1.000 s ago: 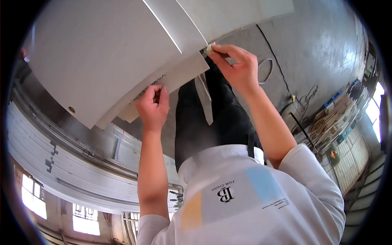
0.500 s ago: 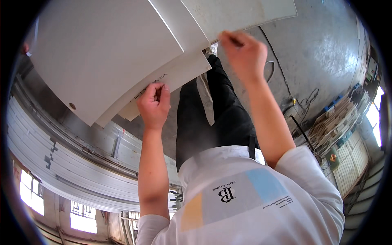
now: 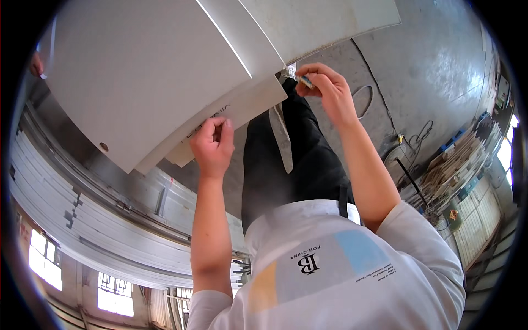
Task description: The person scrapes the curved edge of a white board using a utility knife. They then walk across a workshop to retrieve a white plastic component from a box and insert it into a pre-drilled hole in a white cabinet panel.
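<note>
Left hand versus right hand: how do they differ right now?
The left hand overlaps the near edge of the lettered pale panel; the right hand is right of its corner.
The right hand pinches a small piece; the left hand is curled, its grip unclear.
Both are bare.

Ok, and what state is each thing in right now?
White panels: stacked, overlapping, edges staggered
Left hand: fingers curled at the panels' near edge, grip unclear
Right hand: fingers closed, pinching
Small pale-and-blue piece: held in the right hand
Black cable: trailing loosely over the floor
Wooden strips: piled up
</note>
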The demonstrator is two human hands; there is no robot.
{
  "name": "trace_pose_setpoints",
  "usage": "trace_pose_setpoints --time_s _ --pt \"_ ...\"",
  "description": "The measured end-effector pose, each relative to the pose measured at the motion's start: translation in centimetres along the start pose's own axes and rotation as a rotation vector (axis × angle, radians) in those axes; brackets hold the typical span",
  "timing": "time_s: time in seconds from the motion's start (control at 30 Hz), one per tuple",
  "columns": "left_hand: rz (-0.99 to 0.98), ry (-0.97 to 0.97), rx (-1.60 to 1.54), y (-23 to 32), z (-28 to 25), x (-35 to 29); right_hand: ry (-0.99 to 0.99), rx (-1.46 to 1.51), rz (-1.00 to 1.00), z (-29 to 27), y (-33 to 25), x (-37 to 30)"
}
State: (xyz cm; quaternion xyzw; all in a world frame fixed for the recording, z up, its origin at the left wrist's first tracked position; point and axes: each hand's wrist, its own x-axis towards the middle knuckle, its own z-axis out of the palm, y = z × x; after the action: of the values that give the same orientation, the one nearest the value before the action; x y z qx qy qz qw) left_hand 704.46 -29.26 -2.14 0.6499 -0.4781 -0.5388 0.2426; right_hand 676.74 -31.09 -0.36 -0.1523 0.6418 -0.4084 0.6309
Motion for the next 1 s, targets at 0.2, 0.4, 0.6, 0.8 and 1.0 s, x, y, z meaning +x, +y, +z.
trace_pose_setpoints --time_s 0.2,0.4,0.6,0.8,1.0 --pt "0.001 0.005 0.014 0.4 0.0 -0.1 -0.179 -0.027 0.144 -2.3 0.7 -0.8" --pt "0.063 -0.089 0.085 1.7 1.7 -0.7 -0.214 0.098 0.173 -1.5 1.5 -1.8" --pt "0.456 -0.069 0.461 6.3 6.1 1.8 -0.116 0.132 0.172 -2.7 2.3 -1.7" --pt "0.473 -0.083 0.724 7.8 8.3 3.1 -0.091 0.203 0.184 -3.7 2.5 -2.3" --pt "0.566 -0.072 0.879 7.7 8.5 3.7 -0.087 0.174 0.176 -4.7 2.9 -2.6"
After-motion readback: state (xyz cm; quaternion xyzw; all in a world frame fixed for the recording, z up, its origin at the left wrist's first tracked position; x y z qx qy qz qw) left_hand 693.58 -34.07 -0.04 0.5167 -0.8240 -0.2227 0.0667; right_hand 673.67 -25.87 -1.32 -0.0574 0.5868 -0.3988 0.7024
